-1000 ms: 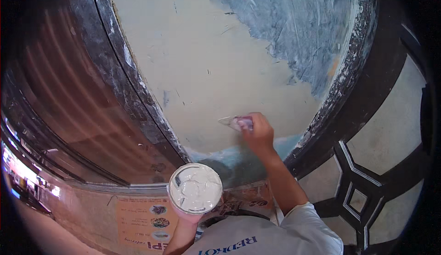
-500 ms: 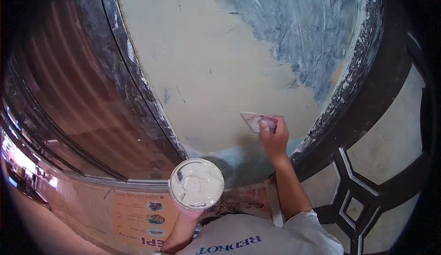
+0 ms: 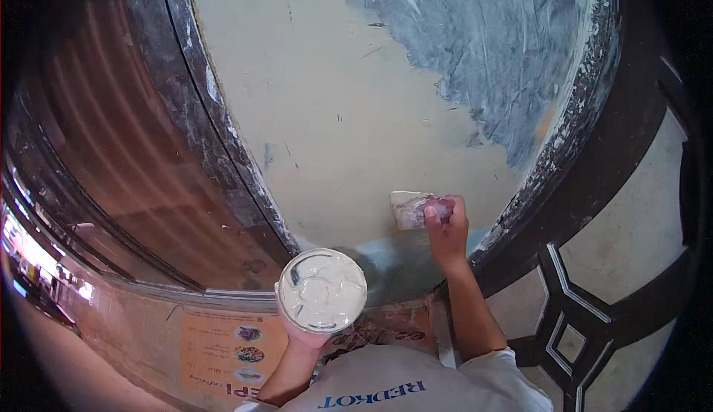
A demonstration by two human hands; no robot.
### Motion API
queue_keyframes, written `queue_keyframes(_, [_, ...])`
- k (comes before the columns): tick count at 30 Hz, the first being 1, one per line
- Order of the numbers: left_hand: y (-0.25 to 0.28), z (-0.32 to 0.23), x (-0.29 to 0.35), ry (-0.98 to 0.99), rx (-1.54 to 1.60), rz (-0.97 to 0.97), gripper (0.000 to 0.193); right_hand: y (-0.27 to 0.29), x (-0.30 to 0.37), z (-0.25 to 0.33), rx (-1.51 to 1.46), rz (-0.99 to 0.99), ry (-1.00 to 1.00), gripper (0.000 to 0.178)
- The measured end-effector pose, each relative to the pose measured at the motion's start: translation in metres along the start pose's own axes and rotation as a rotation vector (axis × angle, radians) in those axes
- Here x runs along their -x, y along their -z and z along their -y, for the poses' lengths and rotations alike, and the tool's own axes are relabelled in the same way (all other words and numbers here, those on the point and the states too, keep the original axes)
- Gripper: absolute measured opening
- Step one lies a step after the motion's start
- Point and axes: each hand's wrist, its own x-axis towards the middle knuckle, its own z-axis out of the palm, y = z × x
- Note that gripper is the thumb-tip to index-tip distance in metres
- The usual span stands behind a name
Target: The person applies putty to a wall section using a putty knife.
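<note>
My right hand (image 3: pixel 448 226) is closed round the handle of a putty knife (image 3: pixel 411 210), its wide blade smeared with pale filler. The blade lies close against the lower right of a wall panel (image 3: pixel 319 130) coated in smooth beige; whether it touches I cannot tell. My left hand (image 3: pixel 303 335) grips a round tub (image 3: pixel 323 291) of creamy white putty from below and the side. Most of its fingers are hidden under the tub. At the upper right of the panel a rough grey-blue patch (image 3: pixel 475 48) shows streaks and a ragged edge.
A dark, paint-spattered frame (image 3: pixel 215 108) borders the panel on the left, beside brown glass (image 3: pixel 111 137). On the right stands dark woodwork with pale panels (image 3: pixel 624 211). An orange poster (image 3: pixel 234 352) hangs low on the left.
My right hand and the putty knife have moved slightly down, and the blade has turned so its face shows broader. The tub in my left hand has shifted a little right and up.
</note>
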Motion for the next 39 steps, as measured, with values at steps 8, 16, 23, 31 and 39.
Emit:
queue_keyframes(8, [-0.02, -0.015, -0.007, -0.061, -0.093, 0.131, 0.067, -0.008, 0.025, 0.043, -0.037, 0.404, 0.061, 0.025])
queue_keyframes(16, [-0.022, -0.032, -0.01, -0.12, -0.096, 0.045, 0.074, -0.038, 0.04, 0.05, -0.084, 0.467, 0.366, 0.022])
queue_keyframes(23, [-0.022, -0.046, -0.008, -0.116, -0.073, 0.033, 0.077, -0.048, 0.038, 0.069, 0.097, 0.496, 0.589, 0.034])
queue_keyframes(31, [-0.022, -0.06, -0.001, -0.065, -0.096, 0.046, 0.078, -0.047, 0.028, 0.079, 0.219, 0.406, 0.655, 0.035])
queue_keyframes(39, [-0.016, -0.074, 0.005, -0.062, 0.036, 0.123, 0.076, -0.051, 0.003, 0.119, 0.028, 0.431, 0.102, 0.037])
